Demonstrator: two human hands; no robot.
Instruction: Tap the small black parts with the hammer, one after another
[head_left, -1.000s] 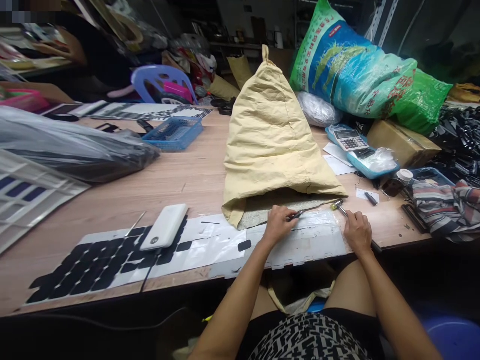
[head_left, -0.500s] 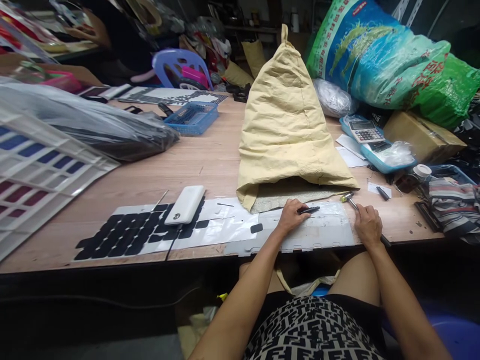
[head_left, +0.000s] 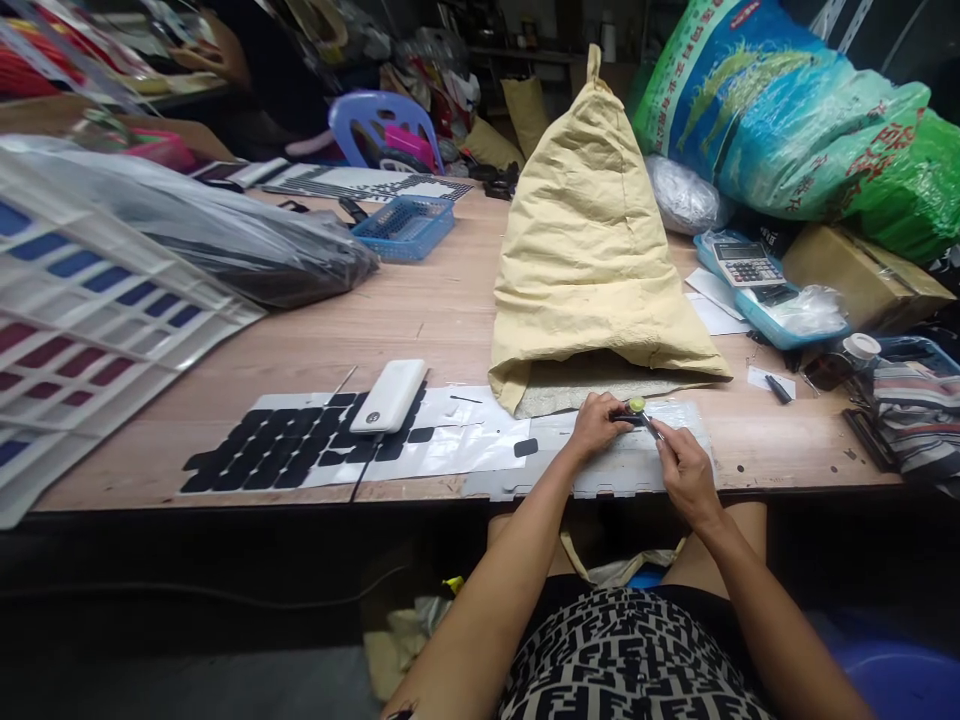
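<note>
My left hand (head_left: 596, 424) pinches a small black strip (head_left: 626, 419) against a clear plastic sheet (head_left: 675, 415) at the table's front edge. My right hand (head_left: 684, 470) is closed round a small hammer (head_left: 643, 414) with a yellow-tipped head, which rests right at the strip. Both hands meet just in front of a tall yellow sack (head_left: 592, 250). To the left lies a white backing sheet (head_left: 450, 440) with several black die-cut pads (head_left: 277, 455) and one loose black pad (head_left: 525, 447).
A white power bank (head_left: 390, 396) lies on the pad sheet. A blue basket (head_left: 405, 227), grey plastic bag (head_left: 225, 245) and colour sample boards (head_left: 90, 320) stand left; a calculator (head_left: 739, 263) on a blue tray, cardboard box (head_left: 862, 275) and green-blue sack (head_left: 787, 110) stand right.
My right hand has moved left with the hammer, bringing its head up to the strip in my left hand. The camera view has shifted left.
</note>
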